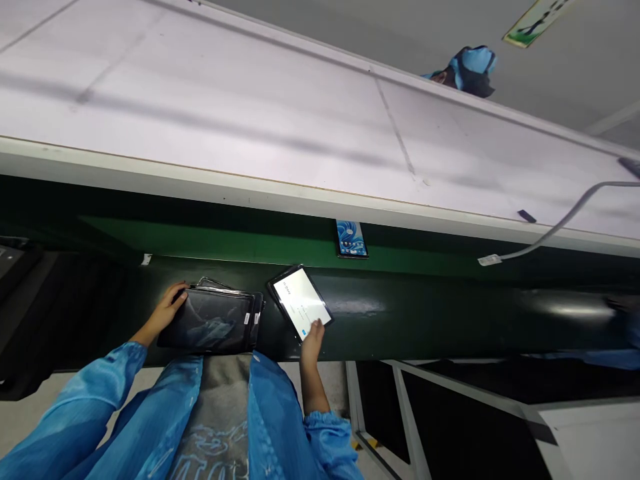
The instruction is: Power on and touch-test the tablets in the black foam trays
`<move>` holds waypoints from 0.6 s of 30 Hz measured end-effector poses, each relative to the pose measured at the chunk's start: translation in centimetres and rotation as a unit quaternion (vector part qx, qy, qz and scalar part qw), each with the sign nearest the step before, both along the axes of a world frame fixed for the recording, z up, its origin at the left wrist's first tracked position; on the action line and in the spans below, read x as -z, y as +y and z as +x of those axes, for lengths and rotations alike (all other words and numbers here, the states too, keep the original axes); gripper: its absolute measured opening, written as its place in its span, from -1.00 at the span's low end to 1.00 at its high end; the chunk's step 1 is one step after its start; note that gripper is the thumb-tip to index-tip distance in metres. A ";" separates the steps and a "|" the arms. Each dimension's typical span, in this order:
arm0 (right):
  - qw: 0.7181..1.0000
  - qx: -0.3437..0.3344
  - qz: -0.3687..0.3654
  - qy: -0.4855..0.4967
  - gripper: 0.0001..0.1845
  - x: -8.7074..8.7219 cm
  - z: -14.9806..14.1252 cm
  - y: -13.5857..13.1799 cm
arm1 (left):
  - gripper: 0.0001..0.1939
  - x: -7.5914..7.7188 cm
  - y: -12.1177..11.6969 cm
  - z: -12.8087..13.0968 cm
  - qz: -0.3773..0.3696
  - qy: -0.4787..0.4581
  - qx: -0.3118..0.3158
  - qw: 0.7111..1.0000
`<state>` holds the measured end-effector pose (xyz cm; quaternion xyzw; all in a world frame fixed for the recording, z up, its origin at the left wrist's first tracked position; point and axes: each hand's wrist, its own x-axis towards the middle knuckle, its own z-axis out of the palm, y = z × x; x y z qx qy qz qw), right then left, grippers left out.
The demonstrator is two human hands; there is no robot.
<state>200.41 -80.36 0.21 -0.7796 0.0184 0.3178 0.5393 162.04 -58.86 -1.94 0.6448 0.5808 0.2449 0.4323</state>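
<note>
A dark-screened tablet (210, 320) with a small white label lies on top of a loose stack close to my body. My left hand (170, 307) grips its upper left corner, fingers curled over the edge. To the right is a tablet with a lit white screen (303, 300), turned at an angle on the dark green work surface. My right hand (313, 337) holds its lower right corner, a finger or thumb over the screen. The text on it is too small to read fully. Fingers under both tablets are hidden.
A phone-like device (351, 239) with a lit blue screen stands beneath the white shelf (280, 133). A grey cable (555, 230) hangs off the shelf at the right. Black trays (30, 313) sit at the left. A person's blue cap (475, 61) shows beyond the shelf.
</note>
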 end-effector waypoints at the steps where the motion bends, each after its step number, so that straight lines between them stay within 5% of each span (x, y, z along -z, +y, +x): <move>1: 0.999 -0.029 -0.002 0.018 -0.43 -0.1 -1.2 0.4 | -0.43 0.1 0.0 0.0 -0.005 -0.003 -0.003 1.000; 8: 0.967 -0.247 0.016 0.067 -0.62 -0.9 -8.8 4.1 | -0.41 -0.5 -0.3 0.0 -0.035 -0.014 -0.017 0.999; 11: 0.956 -0.292 0.032 0.019 -0.67 -1.7 -9.7 4.8 | -0.36 -1.1 -1.0 -0.8 -0.072 -0.024 -0.115 0.990; 14: 0.934 -0.350 0.025 -0.065 -0.72 -2.5 -10.1 4.6 | -0.35 -1.5 -3.6 -2.0 -0.117 -0.002 -0.224 0.968; 18: 0.904 -0.395 -0.023 -0.160 -0.63 -3.0 -10.8 4.2 | -0.45 -0.9 -8.4 -2.9 -0.170 -0.004 -0.230 0.958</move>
